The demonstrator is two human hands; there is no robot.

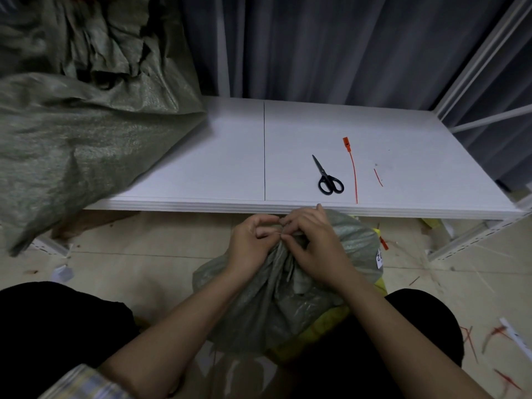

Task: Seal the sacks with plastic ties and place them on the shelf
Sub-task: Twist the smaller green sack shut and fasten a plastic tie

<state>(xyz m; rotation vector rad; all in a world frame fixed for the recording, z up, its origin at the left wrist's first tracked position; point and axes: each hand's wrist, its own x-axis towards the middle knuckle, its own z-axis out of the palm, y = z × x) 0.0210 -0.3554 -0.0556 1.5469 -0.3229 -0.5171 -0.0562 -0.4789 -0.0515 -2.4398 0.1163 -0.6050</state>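
Observation:
A green woven sack (264, 306) stands on the floor between my knees, just in front of the white shelf board (201, 168). Its mouth is bunched into a neck. My left hand (253, 240) and my right hand (311, 243) both pinch that gathered neck at the top, fingertips meeting. A thin tie seems to run between my fingers, but it is too small to be sure. An orange plastic tie (353, 171) lies loose on the shelf to the right of black scissors (328, 178).
A big green sack (72, 133) lies on the shelf's left end and hangs over its front edge. A short red tie offcut (378, 177) lies on the shelf. Red tie scraps (472, 341) litter the tiled floor at right. White shelf posts (475, 234) stand at right.

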